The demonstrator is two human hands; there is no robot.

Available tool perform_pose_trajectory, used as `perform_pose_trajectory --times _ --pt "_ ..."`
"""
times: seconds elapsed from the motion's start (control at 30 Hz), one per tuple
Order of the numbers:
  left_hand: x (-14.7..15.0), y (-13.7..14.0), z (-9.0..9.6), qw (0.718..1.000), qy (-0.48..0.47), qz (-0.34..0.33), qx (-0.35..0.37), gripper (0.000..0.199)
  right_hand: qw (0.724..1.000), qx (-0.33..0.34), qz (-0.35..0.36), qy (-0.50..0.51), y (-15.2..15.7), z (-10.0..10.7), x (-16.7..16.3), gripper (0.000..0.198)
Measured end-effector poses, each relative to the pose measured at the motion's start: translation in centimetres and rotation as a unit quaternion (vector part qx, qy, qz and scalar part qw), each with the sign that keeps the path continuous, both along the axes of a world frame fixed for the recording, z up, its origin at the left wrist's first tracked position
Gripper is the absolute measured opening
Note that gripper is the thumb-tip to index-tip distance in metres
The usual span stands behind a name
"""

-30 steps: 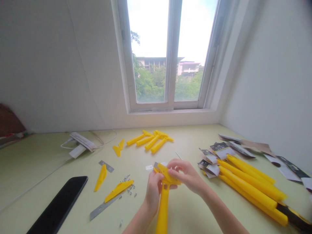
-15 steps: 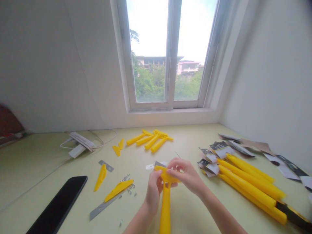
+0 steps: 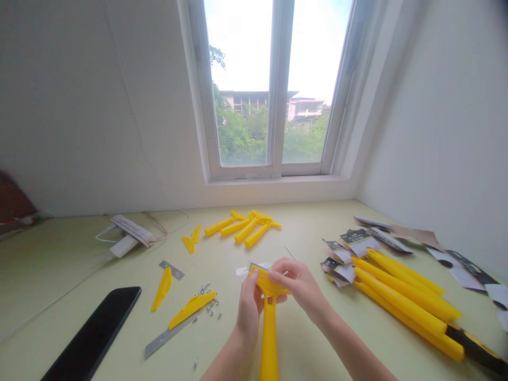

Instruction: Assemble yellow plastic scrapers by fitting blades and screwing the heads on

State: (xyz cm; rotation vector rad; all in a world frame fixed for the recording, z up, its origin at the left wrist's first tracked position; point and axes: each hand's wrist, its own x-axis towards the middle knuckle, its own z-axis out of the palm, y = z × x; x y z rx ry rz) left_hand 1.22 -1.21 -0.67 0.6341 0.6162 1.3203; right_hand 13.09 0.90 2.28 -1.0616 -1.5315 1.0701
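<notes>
A yellow scraper is in my hands at the front middle, its handle pointing toward me. My left hand grips the left side of its wide head, thumb on top. From the right, my right hand pinches the same head with thumb and fingers. A thin strip of grey blade shows along the head's far edge. A small white packet lies just beyond the head, partly covered. Past my right fingers lies a thin metal rod.
Loose yellow covers, grey blades and several screws lie left. Yellow handles sit at the back. Packaged scrapers and cards lie right. A black phone and power strip are left.
The blade sticks out less beyond the yellow head than before. My right fingers have shifted slightly left across the head. Both hands keep their hold.
</notes>
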Motion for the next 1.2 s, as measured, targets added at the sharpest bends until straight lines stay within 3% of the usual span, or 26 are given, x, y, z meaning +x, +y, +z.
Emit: perform_pose_trajectory --times 0.3,0.83,1.1,1.2 --pt "0.31 -0.39 0.71 0.997 0.057 0.015 0.054 0.026 1.000 0.026 -0.015 0.001 -0.17 -0.41 -0.53 0.022" --pt "0.41 -0.33 0.66 0.998 0.030 0.032 0.041 0.024 0.994 0.056 -0.067 -0.068 -0.71 -0.56 -0.94 0.014" --pt "0.59 -0.21 1.03 0.998 0.022 0.026 0.043 0.024 0.991 0.091 -0.051 -0.080 -0.45 -0.60 -0.76 0.012" --pt "0.43 0.15 0.79 0.998 0.023 0.036 0.035 0.024 0.997 0.057 -0.028 -0.052 -0.08 -0.45 -0.22 0.014"
